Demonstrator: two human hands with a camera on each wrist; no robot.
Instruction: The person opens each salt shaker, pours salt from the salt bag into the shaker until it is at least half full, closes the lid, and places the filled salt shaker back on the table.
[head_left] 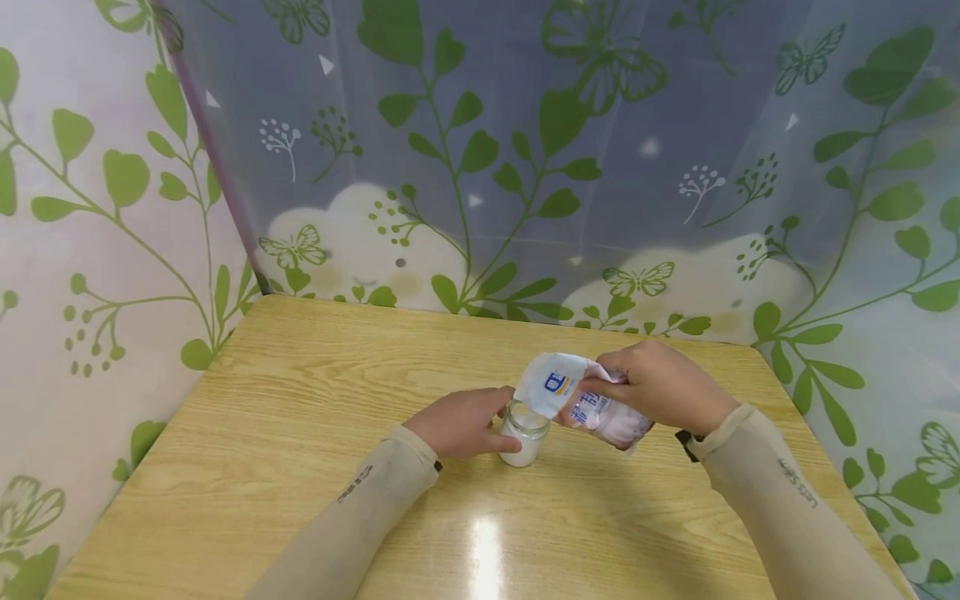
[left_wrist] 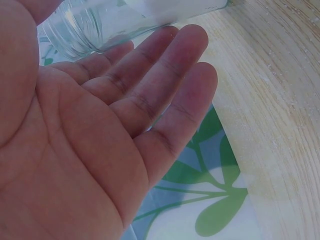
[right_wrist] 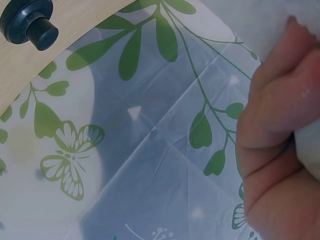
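Note:
A small clear glass jar point(head_left: 528, 427) stands upright on the table, with white contents inside. My left hand point(head_left: 459, 423) holds it from the left, thumb at the front and fingers behind. In the left wrist view, the fingers point(left_wrist: 185, 92) reach toward the glass jar point(left_wrist: 160, 15), close beside its wall. My right hand point(head_left: 667, 387) grips a printed plastic bag point(head_left: 551, 385), tilted so its open white end lies over the jar's mouth. The right wrist view shows the curled right hand point(right_wrist: 280, 130) on a pale part of the bag point(right_wrist: 309, 150). Whether anything is pouring cannot be seen.
The light wooden table point(head_left: 337, 358) runs back to a curtain point(head_left: 495, 208) printed with leaves and butterflies. Similar patterned sheets hang at both sides. Tiny white specks dot the tabletop point(left_wrist: 280, 65) in the left wrist view. A black knob point(right_wrist: 32, 25) shows in the right wrist view.

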